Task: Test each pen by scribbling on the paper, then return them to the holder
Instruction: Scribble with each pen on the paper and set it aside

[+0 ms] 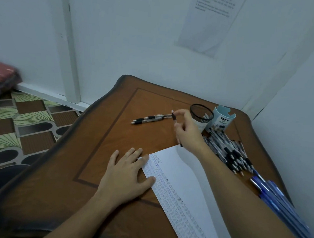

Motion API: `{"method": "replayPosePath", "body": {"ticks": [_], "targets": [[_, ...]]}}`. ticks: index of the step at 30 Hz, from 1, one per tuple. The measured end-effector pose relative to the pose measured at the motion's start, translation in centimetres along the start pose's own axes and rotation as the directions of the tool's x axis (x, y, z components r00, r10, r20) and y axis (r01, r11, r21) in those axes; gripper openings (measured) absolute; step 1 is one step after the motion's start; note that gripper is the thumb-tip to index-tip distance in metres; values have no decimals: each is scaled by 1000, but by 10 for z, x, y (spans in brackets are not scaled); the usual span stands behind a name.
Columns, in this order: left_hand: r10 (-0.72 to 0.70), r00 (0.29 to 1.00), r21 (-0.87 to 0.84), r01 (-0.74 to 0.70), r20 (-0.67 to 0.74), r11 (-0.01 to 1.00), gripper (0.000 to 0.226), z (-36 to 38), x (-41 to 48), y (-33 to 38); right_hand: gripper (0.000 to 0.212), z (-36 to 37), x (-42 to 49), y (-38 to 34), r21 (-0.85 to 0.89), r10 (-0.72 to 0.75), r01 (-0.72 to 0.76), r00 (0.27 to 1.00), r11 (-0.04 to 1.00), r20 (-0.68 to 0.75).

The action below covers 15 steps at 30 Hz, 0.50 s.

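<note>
Left hand (127, 174) flat on paper (183, 170) edge; right hand (187, 134) pinches pen (173, 117) beside mesh holder (202, 112).

I see white walls (131, 32) meeting in corner at 1 o'clock. Printed sheet (207, 23) at 12. White door frame (69, 55) at 11. Patterned floor (20, 127) at 9. Brown wooden table (115, 115) centre.

White paper (185, 177) flat at near right, left strip scribbled. Black mesh holder (201, 114) upright, far right. Two pens (146, 119) lying left of it; another pen (174, 117) pinched in right hand (187, 132); heaped pens (228, 152) at right.
</note>
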<state>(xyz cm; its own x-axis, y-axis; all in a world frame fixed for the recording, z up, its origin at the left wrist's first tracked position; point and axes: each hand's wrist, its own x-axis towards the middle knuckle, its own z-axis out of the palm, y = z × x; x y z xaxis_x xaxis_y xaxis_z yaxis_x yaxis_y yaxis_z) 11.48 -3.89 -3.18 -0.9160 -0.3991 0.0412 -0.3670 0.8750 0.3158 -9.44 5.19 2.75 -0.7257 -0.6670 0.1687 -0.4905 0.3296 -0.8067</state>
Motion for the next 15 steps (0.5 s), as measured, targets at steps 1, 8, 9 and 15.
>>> {"method": "replayPosePath", "body": {"ticks": [1, 8, 9, 15], "targets": [[1, 1000, -3, -1, -1, 1000, 95, 0, 0, 0, 26, -4, -7, -5, 169, 62, -63, 998, 984, 11], [-2, 1000, 14, 2, 11, 1000, 98, -3, -1, 2, 13, -12, -45, -2, 510, 156, -205, 978, 836, 139], [-1, 1000, 11, 1, 12, 1000, 99, -3, -1, 2, 15, -11, -48, 0, 526, 161, -196, 981, 827, 112], [0, 1000, 1, 0, -6, 1000, 98, -2, -2, 2, 24, -10, -61, -1, 531, 146, -140, 989, 836, 31]]}}
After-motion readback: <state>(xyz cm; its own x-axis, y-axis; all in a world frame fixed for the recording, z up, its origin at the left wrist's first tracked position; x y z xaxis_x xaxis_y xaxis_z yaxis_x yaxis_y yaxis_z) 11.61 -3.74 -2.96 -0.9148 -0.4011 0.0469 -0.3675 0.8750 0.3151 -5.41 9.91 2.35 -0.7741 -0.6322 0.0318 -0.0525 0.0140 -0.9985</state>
